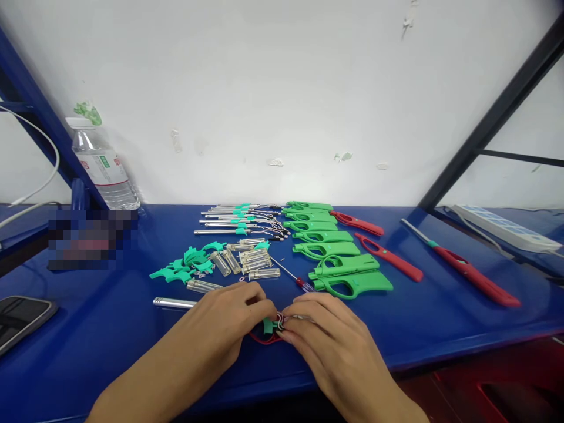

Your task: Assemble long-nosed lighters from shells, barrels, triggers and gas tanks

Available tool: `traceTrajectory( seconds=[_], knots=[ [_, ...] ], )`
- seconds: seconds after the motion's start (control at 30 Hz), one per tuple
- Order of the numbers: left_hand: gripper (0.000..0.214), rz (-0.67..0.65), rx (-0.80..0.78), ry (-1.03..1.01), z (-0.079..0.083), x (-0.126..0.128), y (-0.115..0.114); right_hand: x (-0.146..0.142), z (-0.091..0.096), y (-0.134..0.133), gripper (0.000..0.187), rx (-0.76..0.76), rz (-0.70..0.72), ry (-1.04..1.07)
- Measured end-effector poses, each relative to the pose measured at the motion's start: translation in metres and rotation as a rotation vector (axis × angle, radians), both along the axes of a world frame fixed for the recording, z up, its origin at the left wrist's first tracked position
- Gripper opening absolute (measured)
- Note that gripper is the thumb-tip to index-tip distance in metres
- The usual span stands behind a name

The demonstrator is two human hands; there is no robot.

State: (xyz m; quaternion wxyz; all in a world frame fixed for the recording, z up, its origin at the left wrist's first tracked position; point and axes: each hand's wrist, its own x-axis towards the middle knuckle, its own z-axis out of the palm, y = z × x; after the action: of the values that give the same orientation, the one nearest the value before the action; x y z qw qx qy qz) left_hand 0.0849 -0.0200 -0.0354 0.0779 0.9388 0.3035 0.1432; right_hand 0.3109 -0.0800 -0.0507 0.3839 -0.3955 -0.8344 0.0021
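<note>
At the table's front, a half-assembled lighter (pixel 264 339) lies between my two hands. Its red shell edge and a teal trigger (pixel 268 326) show, with small dark and white wires (pixel 280 321) beside the trigger. My left hand (pixel 235 305) closes its thumb and fingers on the lighter from the left. From the right, the bent fingers of my right hand (pixel 332 335) pinch at the wires and shell. My fingers hide most of the lighter. A metal lighter tube (pixel 174 302) sticks out left of my left wrist. A screwdriver (pixel 303 285) lies just beyond my hands.
Teal triggers (pixel 185 263), clear fuel tanks (pixel 258 260) and wired metal tubes (pixel 238 222) lie beyond my hands. Green shells (pixel 352 283) and red shells (pixel 392 258) stand right of them. A finished lighter (pixel 473 273), power strip (pixel 506 226), bottle (pixel 106 170) and phone (pixel 22 317) flank these.
</note>
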Motion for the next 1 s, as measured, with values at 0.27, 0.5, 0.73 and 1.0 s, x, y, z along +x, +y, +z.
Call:
traceTrajectory(
  seconds=[0.27, 0.5, 0.73, 1.0],
  knots=[
    [0.045, 0.010, -0.112, -0.063, 0.0046, -0.0003, -0.0007, 0.0040, 0.0027, -0.0014, 0.008, -0.089, -0.040, -0.014],
    [0.047, 0.022, -0.104, -0.066, 0.0036, -0.0010, -0.0012, 0.0044, -0.0009, 0.0027, 0.010, -0.045, -0.017, 0.043],
    [0.046, 0.033, -0.141, -0.068, 0.0029, -0.0013, 0.0002, 0.0049, -0.0049, 0.0051, 0.010, -0.049, -0.019, 0.128],
    [0.048, 0.020, -0.130, -0.036, 0.0083, -0.0005, -0.0028, 0.0044, -0.0049, 0.0048, 0.003, -0.068, -0.007, 0.142]
  ],
)
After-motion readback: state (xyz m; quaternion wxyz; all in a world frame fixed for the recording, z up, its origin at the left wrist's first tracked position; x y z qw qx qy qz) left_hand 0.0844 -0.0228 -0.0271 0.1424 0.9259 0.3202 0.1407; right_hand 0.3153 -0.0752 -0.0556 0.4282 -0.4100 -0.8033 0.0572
